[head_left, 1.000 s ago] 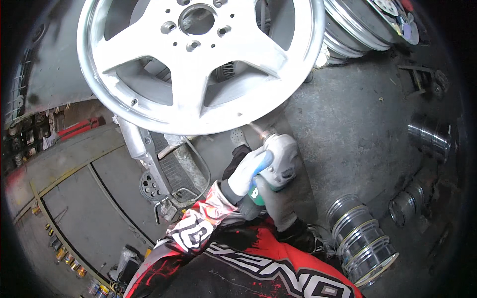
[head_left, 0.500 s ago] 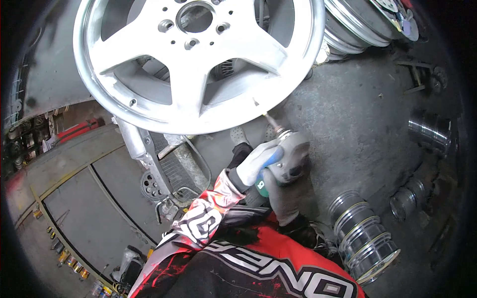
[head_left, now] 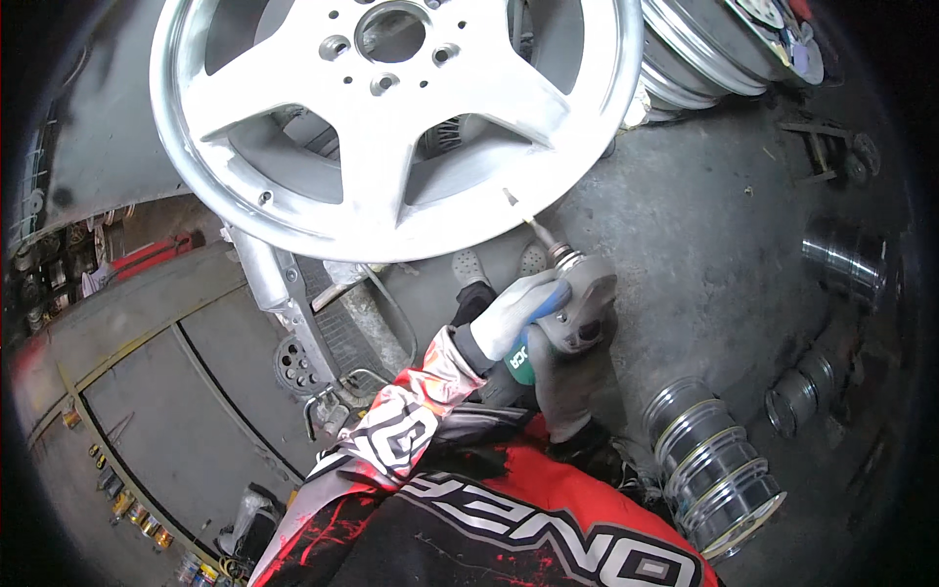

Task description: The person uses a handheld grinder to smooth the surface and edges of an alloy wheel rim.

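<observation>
A large silver-white five-spoke alloy wheel rim [head_left: 377, 161] fills the top of the view, face up. My left hand [head_left: 518, 311], in a white and blue glove, wraps round the front of a grey-headed power grinder [head_left: 587, 311] with a green body. Behind it, my right hand [head_left: 562, 396] in a grey glove closes round the tool's body, its fingers partly hidden. A slim bit [head_left: 541, 233] in the grinder's chuck points at the wheel's near right lip. Whether its tip touches the metal, I cannot tell.
Stacked rims [head_left: 719, 470] stand at lower right, with another rim [head_left: 846, 256] farther right. More wheels [head_left: 699, 49] lean at upper right. Left of my legs is a metal stand [head_left: 293, 313] with a hose. A dark panelled surface [head_left: 186, 411] spans the left.
The grinder and both hands have shifted slightly right and down in the view. The wheel appears a little higher and to the right. My grip stays the same.
</observation>
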`<state>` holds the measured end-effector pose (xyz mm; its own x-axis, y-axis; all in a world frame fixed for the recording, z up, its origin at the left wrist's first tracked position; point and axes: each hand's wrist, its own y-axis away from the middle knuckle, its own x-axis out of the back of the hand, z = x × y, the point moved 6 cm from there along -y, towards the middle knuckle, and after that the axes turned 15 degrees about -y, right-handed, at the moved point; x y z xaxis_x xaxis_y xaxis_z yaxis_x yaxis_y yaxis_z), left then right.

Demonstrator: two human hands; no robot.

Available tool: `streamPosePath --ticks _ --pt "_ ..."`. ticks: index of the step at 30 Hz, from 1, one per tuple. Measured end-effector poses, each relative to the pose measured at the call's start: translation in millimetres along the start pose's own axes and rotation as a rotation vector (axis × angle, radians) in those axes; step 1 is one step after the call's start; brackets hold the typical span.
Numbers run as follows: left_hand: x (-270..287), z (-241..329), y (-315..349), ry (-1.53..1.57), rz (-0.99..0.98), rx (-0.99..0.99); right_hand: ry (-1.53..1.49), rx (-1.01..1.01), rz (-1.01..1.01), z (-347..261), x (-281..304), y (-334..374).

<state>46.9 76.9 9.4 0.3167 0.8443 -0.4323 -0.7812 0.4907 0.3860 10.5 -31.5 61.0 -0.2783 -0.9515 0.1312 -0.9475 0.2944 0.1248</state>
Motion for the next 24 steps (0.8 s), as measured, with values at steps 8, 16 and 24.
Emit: streamPosePath --ticks 8,16,24 --pt "-1 26 -11 -0.283 0.071 -0.223 -0.258 -0.226 -0.008 8 -1 -9" --pt "11 1 16 -0.177 0.035 -0.064 0.001 -0.129 -0.089 2 -11 10" --pt "22 -9 71 0.169 0.199 0.057 -0.295 -0.258 -0.269 22 -34 43"
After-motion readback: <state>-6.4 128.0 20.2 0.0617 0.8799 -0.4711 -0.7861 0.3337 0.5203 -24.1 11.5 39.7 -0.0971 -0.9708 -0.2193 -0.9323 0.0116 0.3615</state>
